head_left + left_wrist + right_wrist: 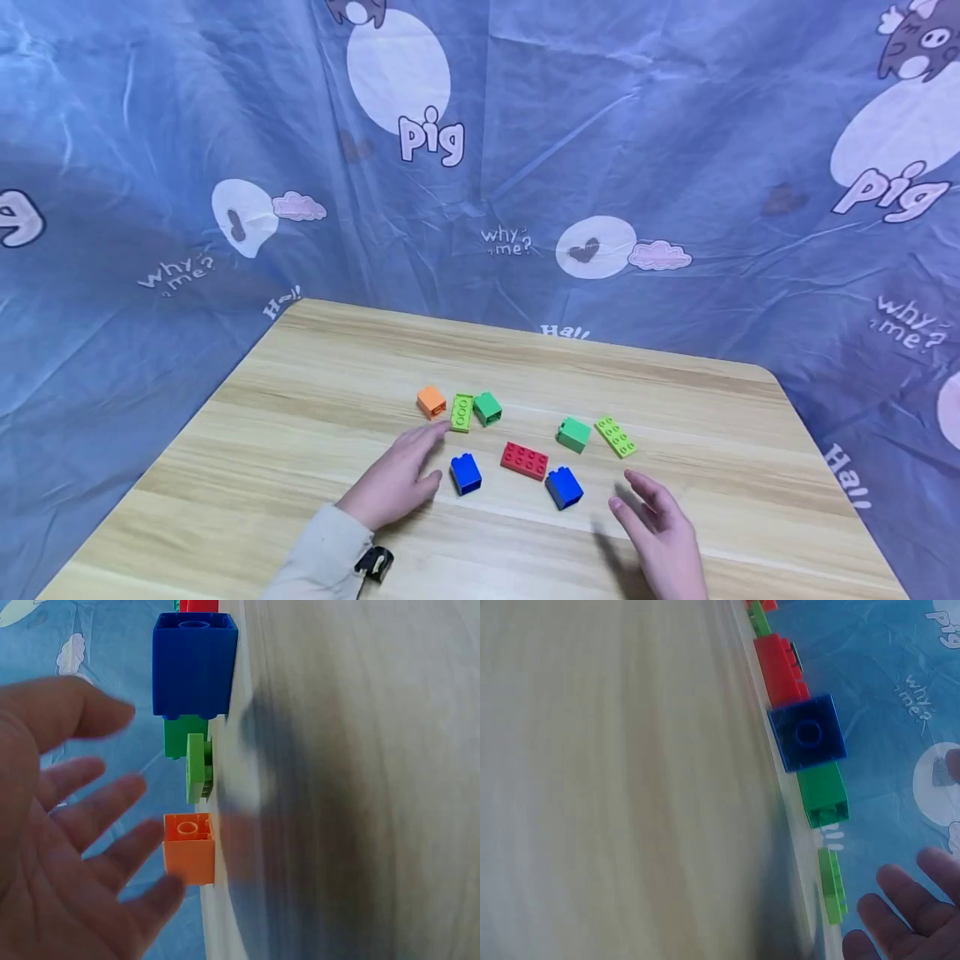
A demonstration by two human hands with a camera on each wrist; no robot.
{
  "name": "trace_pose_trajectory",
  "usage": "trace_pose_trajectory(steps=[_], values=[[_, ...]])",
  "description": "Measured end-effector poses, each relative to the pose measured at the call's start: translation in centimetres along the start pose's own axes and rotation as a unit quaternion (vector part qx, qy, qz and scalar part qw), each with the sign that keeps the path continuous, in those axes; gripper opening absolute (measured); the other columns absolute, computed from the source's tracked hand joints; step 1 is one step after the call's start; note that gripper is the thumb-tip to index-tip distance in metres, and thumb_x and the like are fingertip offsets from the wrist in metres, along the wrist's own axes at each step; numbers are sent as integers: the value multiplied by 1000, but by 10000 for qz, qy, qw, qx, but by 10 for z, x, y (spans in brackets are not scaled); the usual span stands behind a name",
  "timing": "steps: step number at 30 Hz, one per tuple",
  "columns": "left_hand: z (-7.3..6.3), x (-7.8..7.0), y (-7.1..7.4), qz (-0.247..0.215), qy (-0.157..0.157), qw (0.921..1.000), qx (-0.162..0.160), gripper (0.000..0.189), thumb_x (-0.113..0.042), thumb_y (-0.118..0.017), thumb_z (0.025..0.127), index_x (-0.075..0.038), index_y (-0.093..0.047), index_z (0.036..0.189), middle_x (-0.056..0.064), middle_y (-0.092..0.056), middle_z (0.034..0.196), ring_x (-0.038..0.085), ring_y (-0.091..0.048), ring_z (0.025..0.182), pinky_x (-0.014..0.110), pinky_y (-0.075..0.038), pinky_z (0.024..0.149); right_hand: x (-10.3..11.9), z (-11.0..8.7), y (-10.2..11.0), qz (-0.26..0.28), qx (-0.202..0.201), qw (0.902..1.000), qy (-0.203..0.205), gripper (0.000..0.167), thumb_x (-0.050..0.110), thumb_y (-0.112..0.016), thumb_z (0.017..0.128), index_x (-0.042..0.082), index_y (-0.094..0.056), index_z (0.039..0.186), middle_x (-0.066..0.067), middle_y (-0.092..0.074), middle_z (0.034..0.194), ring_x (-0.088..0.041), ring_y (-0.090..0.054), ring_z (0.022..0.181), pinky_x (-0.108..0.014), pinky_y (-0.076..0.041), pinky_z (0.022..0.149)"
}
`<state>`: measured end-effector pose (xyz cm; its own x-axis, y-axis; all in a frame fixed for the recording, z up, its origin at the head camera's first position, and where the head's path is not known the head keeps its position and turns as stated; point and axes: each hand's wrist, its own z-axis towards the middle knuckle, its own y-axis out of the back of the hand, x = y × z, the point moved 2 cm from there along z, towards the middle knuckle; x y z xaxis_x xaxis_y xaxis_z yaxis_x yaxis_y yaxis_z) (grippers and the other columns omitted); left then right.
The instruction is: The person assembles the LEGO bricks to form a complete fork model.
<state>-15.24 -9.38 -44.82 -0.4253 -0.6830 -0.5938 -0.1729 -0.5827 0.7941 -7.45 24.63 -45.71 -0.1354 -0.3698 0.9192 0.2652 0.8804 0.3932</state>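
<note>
My left hand (pixel 397 479) reaches over the table with fingers extended and holds nothing. Its fingertips come close to the left lime brick (pixel 462 413), and its thumb points toward the left blue brick (pixel 466 473). The orange brick (pixel 189 862) lies just beyond those fingers in the left wrist view. On the other side, my right hand (pixel 663 533) hovers with loosely bent, spread fingers and nothing in them. Nearest to it are the right blue brick (pixel 564 487) and the right lime brick (pixel 616 437). Between the hands lies a red brick (pixel 524 461), studs up.
Two green bricks lie farther back, the left one (pixel 487 408) beside the lime brick and the right one (pixel 573 434) behind the right blue brick. All rest on a wooden table (pixel 300 433). A blue printed cloth (pixel 525 192) hangs behind the table and at its sides.
</note>
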Motion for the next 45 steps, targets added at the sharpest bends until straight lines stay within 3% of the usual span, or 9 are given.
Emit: trace_pose_trajectory(steps=[4,8,16,22,26,29,35,39,45], values=[[3,1,-6,-364,122,9981,477,66,-19,-72,91,-8,-44,150,12,-48,151,33,-44,138,52,-36,114,-2,1,-6,111,20,9999,-25,49,23,-69,97,-1,-53,137,-22,-56,140,-16,-60,118,-4,-43,86],[6,3,-11,-416,79,9973,593,65,-19,-72,90,-9,-46,148,10,-49,150,31,-46,138,51,-37,114,-3,1,-14,269,40,9996,-44,47,20,-70,96,-1,-55,135,-21,-60,135,0,-60,109,-5,-44,87],[6,6,-16,-327,3,9956,882,61,-12,-71,87,-7,-51,144,11,-51,147,32,-47,136,51,-38,113,-5,-2,-34,185,185,9993,-255,50,24,-74,93,1,-57,134,-15,-63,133,-23,-57,123,-9,-41,92],[10,4,-22,-97,-35,9958,915,64,-15,-71,88,-10,-48,148,10,-50,149,33,-46,136,54,-37,112,-5,-1,-44,167,236,9994,-210,53,21,-77,90,0,-57,134,-16,-61,135,-28,-53,129,-7,-36,96],[14,1,-24,-1,-92,9964,841,64,-19,-74,87,-12,-50,146,10,-53,146,33,-49,133,56,-38,110,-2,3,-49,186,256,9991,-275,55,21,-78,89,-2,-56,134,-19,-59,137,-33,-51,133,-24,-39,110],[15,-1,-23,38,-89,9967,806,62,-20,-77,86,-13,-53,144,9,-56,144,32,-51,131,56,-38,109,-1,6,-52,68,235,9992,-327,56,21,-80,87,-1,-56,132,-21,-58,137,-35,-50,134,-40,-38,112],[16,-1,-21,26,-112,9973,728,58,-21,-80,84,-15,-59,138,7,-62,135,31,-53,126,55,-40,104,1,6,-58,-502,115,9986,-111,58,25,-85,82,0,-60,128,-23,-60,133,-40,-53,130,-47,-41,111],[19,1,-25,-62,-155,9978,648,55,-23,-81,83,-17,-62,134,4,-63,134,30,-53,125,54,-39,102,1,8,-57,-893,103,9959,-48,60,29,-86,81,0,-62,128,-24,-59,133,-45,-51,128,-57,-34,110],[22,6,-33,-499,-47,9968,619,49,-25,-80,84,-20,-65,129,-1,-58,141,28,-48,130,53,-35,105,0,10,-55,-1120,120,9936,-62,56,29,-84,82,-1,-64,125,-23,-62,129,-43,-49,124,-58,-23,107]])
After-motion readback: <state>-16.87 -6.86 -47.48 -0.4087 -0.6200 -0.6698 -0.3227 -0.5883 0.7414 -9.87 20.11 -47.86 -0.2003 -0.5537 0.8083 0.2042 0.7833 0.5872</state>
